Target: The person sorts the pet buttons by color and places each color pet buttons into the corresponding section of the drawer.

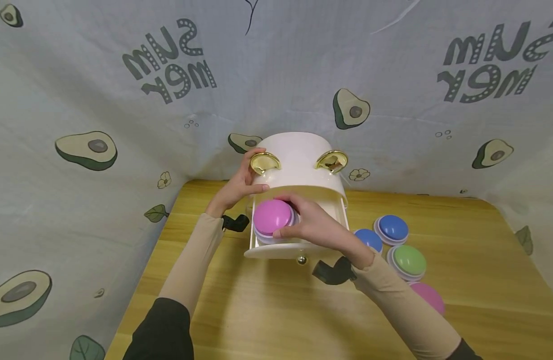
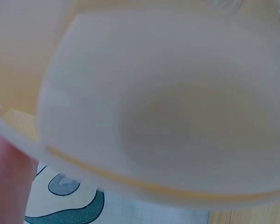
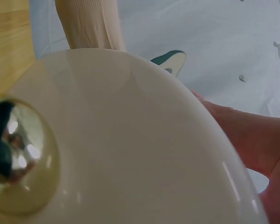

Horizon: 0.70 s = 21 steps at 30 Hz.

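A white box (image 1: 299, 152) with two gold ear-shaped pieces, such as the left ear (image 1: 265, 162), stands with its drawer (image 1: 276, 251) pulled out. My left hand (image 1: 240, 182) holds the box's left side, thumb at the front edge and fingers beside the gold ear. In the drawer's left half, my right hand (image 1: 310, 222) grips a pink dome-topped button (image 1: 272, 217) with a white base, thumb in front and fingers behind. The drawer front (image 3: 116, 135) and its gold knob (image 3: 21, 154) fill much of the right wrist view and hide the button there.
Right of the drawer, on the wooden table (image 1: 479, 250), lie two blue buttons (image 1: 392, 227), a green button (image 1: 409, 260) and another pink button (image 1: 428, 297), partly behind my right forearm. A printed avocado cloth (image 1: 276, 90) hangs behind the table.
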Tool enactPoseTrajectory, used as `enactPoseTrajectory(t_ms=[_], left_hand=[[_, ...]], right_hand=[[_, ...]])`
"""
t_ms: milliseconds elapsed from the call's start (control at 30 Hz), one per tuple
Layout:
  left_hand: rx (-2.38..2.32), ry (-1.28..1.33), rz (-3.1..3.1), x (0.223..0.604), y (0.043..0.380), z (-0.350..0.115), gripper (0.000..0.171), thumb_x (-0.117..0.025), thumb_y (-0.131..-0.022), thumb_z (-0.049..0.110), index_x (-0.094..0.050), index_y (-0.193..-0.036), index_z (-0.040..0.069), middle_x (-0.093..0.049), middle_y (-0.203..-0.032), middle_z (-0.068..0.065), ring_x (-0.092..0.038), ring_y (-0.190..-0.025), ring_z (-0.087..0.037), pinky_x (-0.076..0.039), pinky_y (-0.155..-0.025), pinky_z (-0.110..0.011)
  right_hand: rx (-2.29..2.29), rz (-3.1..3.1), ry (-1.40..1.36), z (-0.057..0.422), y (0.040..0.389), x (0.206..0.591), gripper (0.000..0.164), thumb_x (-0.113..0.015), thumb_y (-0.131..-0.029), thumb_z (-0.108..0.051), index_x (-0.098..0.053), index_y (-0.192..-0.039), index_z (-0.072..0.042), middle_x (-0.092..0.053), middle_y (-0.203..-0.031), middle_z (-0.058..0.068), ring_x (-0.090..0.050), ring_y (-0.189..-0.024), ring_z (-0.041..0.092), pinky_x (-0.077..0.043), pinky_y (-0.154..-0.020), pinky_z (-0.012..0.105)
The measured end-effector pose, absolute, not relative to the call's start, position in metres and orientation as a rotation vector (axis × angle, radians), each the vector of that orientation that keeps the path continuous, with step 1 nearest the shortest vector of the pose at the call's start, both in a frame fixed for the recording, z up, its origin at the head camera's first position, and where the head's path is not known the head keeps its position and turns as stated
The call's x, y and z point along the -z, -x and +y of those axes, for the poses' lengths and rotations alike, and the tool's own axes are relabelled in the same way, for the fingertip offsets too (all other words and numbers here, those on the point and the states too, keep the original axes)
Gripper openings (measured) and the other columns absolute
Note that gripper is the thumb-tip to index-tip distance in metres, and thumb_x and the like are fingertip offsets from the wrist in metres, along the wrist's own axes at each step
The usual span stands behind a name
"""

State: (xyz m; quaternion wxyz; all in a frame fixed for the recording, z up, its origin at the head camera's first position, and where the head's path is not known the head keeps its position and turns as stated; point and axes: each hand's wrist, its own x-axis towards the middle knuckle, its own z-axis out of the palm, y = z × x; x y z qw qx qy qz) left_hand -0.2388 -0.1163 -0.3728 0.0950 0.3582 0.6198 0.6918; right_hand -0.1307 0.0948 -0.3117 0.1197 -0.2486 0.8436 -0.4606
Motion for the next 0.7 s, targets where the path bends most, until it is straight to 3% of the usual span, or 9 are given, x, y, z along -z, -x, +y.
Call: enactPoseTrajectory(t_ms=[133,233,400,700], left_hand=[[-2.052,-1.076,1.835,0.3728,0.2384,-0.1167,0.078,-0.068,-0.083,-0.003,-0.022,-0.141,0.023,-0.032,-0.137,-0.009,-0.033,-0.127,-0.021,-0.035,-0.099,-0.03],[-2.052,-1.06,1.835,0.3719,0.2376,-0.1165,0.079,-0.063,-0.083,-0.009,-0.02,-0.142,0.018,-0.032,-0.136,-0.009,-0.033,-0.126,-0.021,-0.036,-0.098,-0.029],[-2.053,-1.026,1.832,0.3715,0.237,-0.1157,0.079,-0.057,-0.082,-0.017,-0.02,-0.141,0.021,-0.031,-0.136,-0.009,-0.034,-0.125,-0.02,-0.039,-0.096,-0.029],[-2.056,-1.005,1.833,0.3715,0.2362,-0.1162,0.08,-0.056,-0.082,-0.019,-0.019,-0.141,0.02,-0.031,-0.136,-0.007,-0.035,-0.125,-0.019,-0.041,-0.094,-0.03]], right_hand=[[1.273,2.48,0.711,0.094,0.1302,0.3124,0.071,-0.08,-0.076,-0.018,-0.046,-0.133,0.004,-0.055,-0.125,0.015,-0.053,-0.11,0.026,-0.044,-0.093,0.042],[1.257,2.479,0.734,0.0941,0.1303,0.3133,0.066,-0.077,-0.079,-0.015,-0.046,-0.133,0.006,-0.055,-0.127,0.017,-0.052,-0.115,0.029,-0.042,-0.096,0.043],[1.234,2.485,0.782,0.0957,0.1307,0.3143,0.056,-0.07,-0.085,-0.009,-0.046,-0.132,0.008,-0.051,-0.134,0.019,-0.044,-0.127,0.033,-0.033,-0.105,0.046],[1.28,2.434,0.79,0.0961,0.1305,0.3145,0.054,-0.068,-0.087,-0.01,-0.046,-0.132,0.009,-0.051,-0.133,0.02,-0.044,-0.128,0.034,-0.032,-0.105,0.046]])
